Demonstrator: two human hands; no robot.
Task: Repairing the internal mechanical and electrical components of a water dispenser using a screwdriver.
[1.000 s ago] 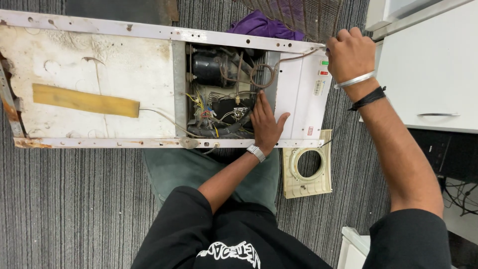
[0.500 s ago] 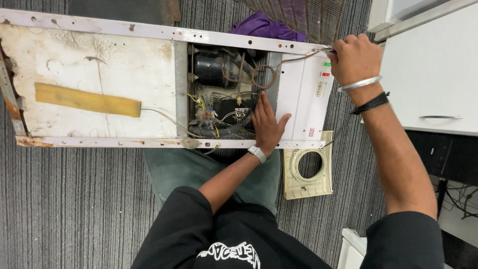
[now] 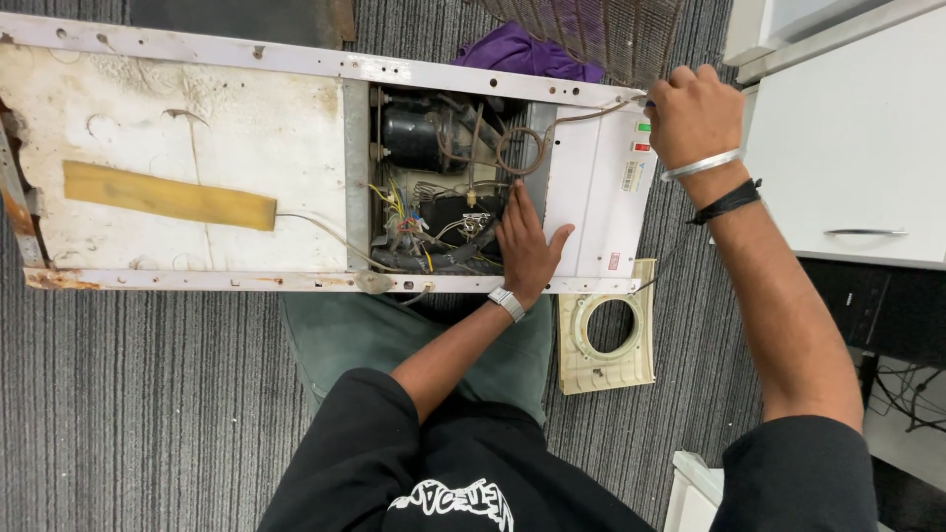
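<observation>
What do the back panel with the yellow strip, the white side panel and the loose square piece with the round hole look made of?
Back panel: looks like painted sheet metal, its matte off-white coat stained, with rust along the edges. White side panel: smooth and clean, either plastic or coated metal; I cannot tell which. Square piece on the carpet: probably moulded plastic, yellowed cream with a raised ring.

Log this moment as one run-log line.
left hand: flat inside open compartment, on wiring | right hand: fisted at appliance's top corner, gripping cable
</observation>
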